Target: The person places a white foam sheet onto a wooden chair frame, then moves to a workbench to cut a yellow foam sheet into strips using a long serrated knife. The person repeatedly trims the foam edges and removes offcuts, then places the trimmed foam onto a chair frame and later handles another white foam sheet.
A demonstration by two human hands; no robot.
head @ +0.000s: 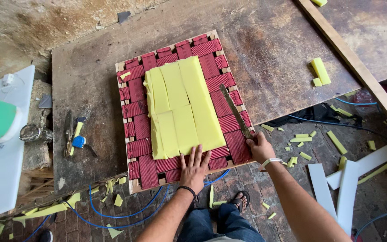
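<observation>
On the worn wooden worktop [90, 89], a square wooden frame woven with red webbing straps [135, 107] carries a patch of yellow foam strips [180, 107]. The left hand [194, 169] is pressed flat, fingers spread, at the foam's near edge. A long dark blade [234, 111] is gripped by the right hand [260, 148]; a slip could send the blade toward the flattened fingers, or the loose strips could be shifted.

Yellow foam [182, 107] on red woven webbing [139, 110]
</observation>
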